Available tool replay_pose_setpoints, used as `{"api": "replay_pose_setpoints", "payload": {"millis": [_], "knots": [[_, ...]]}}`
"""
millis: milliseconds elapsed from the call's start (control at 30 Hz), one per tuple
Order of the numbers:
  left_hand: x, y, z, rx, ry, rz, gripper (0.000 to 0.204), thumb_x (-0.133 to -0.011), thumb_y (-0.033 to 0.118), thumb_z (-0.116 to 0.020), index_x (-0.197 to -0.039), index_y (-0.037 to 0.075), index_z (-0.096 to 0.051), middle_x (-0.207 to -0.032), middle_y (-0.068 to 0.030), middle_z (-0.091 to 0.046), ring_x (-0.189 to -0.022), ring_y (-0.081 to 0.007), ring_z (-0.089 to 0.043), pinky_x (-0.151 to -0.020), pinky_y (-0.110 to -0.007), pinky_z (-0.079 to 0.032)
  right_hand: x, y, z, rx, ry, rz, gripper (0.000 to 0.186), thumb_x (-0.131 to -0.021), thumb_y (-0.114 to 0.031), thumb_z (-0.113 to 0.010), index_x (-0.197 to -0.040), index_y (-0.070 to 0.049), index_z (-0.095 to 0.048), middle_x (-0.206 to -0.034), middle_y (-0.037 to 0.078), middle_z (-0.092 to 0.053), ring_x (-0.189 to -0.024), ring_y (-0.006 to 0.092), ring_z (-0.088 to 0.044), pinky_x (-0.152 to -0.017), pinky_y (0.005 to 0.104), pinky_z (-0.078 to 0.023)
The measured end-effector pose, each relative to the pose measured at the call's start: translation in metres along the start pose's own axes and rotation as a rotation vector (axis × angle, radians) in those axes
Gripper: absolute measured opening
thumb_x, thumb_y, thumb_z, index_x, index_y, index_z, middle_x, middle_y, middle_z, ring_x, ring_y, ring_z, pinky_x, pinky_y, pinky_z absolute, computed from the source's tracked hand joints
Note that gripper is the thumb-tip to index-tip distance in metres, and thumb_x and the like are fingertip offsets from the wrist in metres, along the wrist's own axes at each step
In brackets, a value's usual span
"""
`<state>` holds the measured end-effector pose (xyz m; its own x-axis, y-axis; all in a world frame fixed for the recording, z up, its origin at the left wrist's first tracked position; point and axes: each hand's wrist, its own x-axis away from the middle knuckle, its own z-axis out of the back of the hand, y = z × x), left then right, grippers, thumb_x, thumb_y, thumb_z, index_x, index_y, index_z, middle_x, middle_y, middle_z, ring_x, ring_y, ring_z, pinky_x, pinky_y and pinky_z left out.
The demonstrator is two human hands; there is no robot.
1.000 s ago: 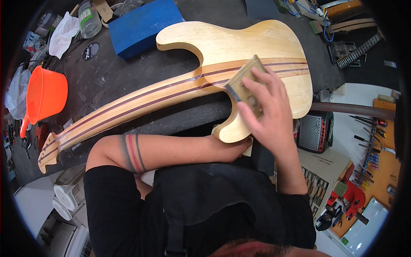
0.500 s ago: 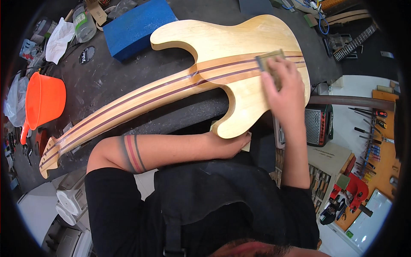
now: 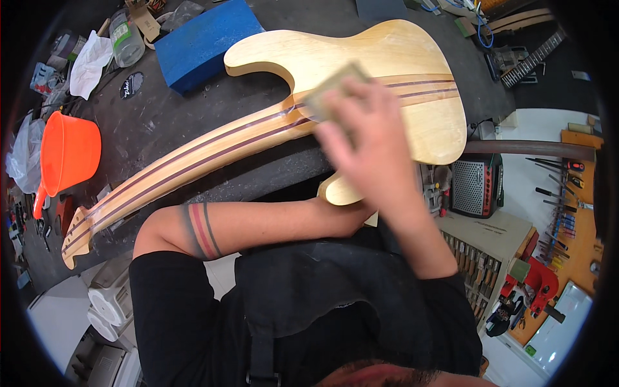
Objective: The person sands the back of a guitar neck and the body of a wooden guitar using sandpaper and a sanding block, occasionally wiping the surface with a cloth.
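Observation:
An unfinished pale wooden guitar body (image 3: 400, 55) lies flat on the dark bench, its striped neck (image 3: 193, 155) running left to the headstock (image 3: 76, 242). My right hand (image 3: 374, 135), blurred by motion, is closed around a tan-green sanding block (image 3: 332, 84). The block rests over the dark stripes where the neck meets the body. My left hand (image 3: 348, 218) is by the near horn (image 3: 342, 191), its fingers mostly hidden under the wood. A bit of pale yellow material shows beside that hand.
A blue block (image 3: 206, 45) stands just beyond the neck. At the left are an orange dipper (image 3: 71, 151), a clear bottle (image 3: 126, 39) and white paper (image 3: 90, 63). A fretted neck (image 3: 534, 61) lies far right. Past the bench's right end are an amplifier (image 3: 476, 187) and hung tools.
My right hand has slid the sanding block leftward along the stripes, from the body's right end to near the neck joint. My left hand stays at the near horn.

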<state>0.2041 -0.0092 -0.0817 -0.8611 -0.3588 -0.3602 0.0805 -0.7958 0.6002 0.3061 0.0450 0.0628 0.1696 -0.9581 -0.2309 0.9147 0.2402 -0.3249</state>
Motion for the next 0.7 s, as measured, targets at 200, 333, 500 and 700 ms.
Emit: {"api": "replay_pose_setpoints", "payload": {"millis": [200,333,500,700], "knots": [[0.000,0.004,0.012,-0.190,-0.074,-0.026,0.029,-0.094,0.028,-0.081,-0.107,0.001,-0.081,-0.111,-0.0159,-0.072,-0.113,-0.0389,-0.075,-0.101,-0.053,-0.062,0.002,0.086,0.019,0.034,0.081,-0.213,0.038,-0.106,-0.020,-0.080,-0.141,-0.005,-0.080,-0.152,0.023,-0.068,-0.146,0.0422,-0.063,-0.124,0.0510,-0.053],[-0.003,0.005,0.010,-0.076,0.025,-0.032,0.033,-0.094,0.029,-0.082,-0.112,0.001,-0.082,-0.122,-0.0194,-0.075,-0.121,-0.0420,-0.074,-0.104,-0.054,-0.061,0.000,0.026,0.004,0.010,0.030,-0.011,0.040,-0.100,-0.023,-0.084,-0.137,-0.008,-0.081,-0.150,0.020,-0.070,-0.147,0.0431,-0.061,-0.124,0.0567,-0.049],[-0.001,0.004,0.017,-0.048,-0.164,0.056,0.034,-0.092,0.029,-0.084,-0.111,0.000,-0.083,-0.125,-0.0218,-0.076,-0.121,-0.0440,-0.075,-0.104,-0.055,-0.062,0.004,0.031,0.014,0.015,0.054,-0.067,0.036,-0.100,-0.030,-0.084,-0.130,-0.010,-0.082,-0.142,0.017,-0.073,-0.140,0.0445,-0.064,-0.121,0.0588,-0.050],[0.002,-0.005,-0.013,-0.075,0.049,-0.047,0.032,-0.093,0.028,-0.083,-0.109,0.001,-0.082,-0.127,-0.0234,-0.077,-0.122,-0.0422,-0.076,-0.102,-0.055,-0.062,0.009,0.015,0.006,0.046,0.049,-0.044,0.038,-0.101,-0.037,-0.085,-0.129,-0.012,-0.082,-0.143,0.017,-0.069,-0.141,0.0436,-0.061,-0.121,0.0603,-0.048]]}}
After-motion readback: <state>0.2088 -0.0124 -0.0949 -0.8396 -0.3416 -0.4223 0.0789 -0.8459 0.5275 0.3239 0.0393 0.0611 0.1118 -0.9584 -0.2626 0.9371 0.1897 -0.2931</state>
